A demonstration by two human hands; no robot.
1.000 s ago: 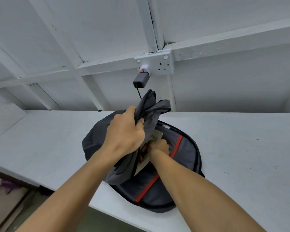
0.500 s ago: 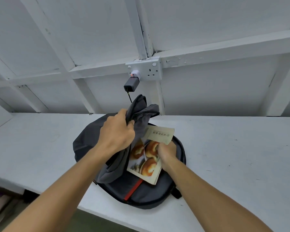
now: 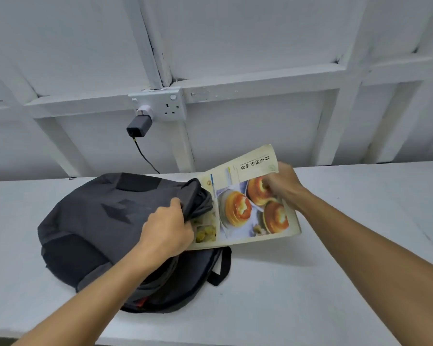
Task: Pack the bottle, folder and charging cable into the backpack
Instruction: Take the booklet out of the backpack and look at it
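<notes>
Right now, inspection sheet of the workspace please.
Surface: white table, bare apart from the bag.
Job's things: grey backpack lying flat, mouth open; book with a pastry cover mostly out of it; bottle not seen.
Clutter: nothing seen.
Grippers: left hand grips the backpack's opening; right hand grips the book.
Cables: black charger plugged into wall socket, its cable dropping behind the backpack.
Surroundings: white panelled wall.

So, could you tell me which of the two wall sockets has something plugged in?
The left socket: the dark charger block hangs there, while the right socket is empty.
</notes>
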